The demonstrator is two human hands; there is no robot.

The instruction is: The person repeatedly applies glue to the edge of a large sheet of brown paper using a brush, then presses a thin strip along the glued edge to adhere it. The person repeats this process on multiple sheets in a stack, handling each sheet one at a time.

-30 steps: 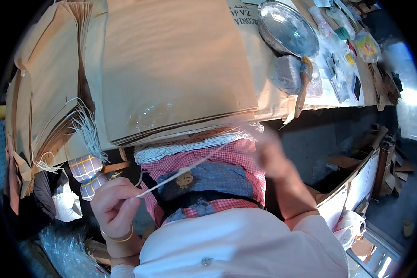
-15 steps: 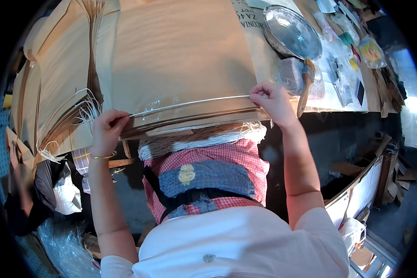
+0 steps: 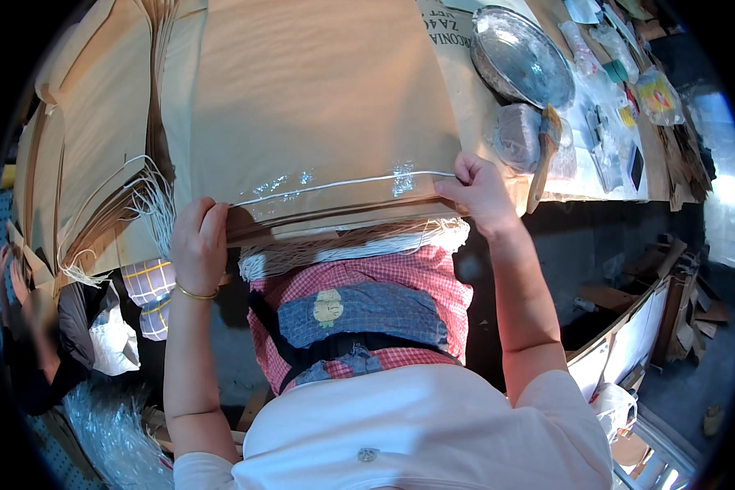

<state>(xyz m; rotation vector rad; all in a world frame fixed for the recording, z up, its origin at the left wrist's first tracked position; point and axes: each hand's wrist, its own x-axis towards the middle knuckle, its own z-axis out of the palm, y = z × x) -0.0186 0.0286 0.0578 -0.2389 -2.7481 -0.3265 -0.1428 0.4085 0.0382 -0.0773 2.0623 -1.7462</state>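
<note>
A white cord (image 3: pixel 343 181) lies almost straight across the near edge of a large brown paper sheet (image 3: pixel 318 98), beside shiny wet patches (image 3: pixel 403 178). My left hand (image 3: pixel 200 249) is closed at the cord's left end, its fingertips over the paper's edge. At the other end, my right hand (image 3: pixel 483 196) pinches the cord between thumb and fingers at the sheet's right side. More brown paper layers (image 3: pixel 318 214) show beneath the near edge. A bundle of white cords (image 3: pixel 302 257) rests on my lap, over a red checked apron (image 3: pixel 359 278).
On the right stand a metal basin (image 3: pixel 527 61), a brush (image 3: pixel 547 151) and a plastic-wrapped block (image 3: pixel 517 135). To the left are stacked paper (image 3: pixel 102 155) and loose cords (image 3: pixel 151 200). Another person's hand (image 3: pixel 16 273) shows at the far left. Cardboard (image 3: pixel 621 327) lies lower right.
The cord has come down onto the paper. My left hand has moved slightly right and its fingers now press at the edge; my right hand has turned, its thumb now against the paper.
</note>
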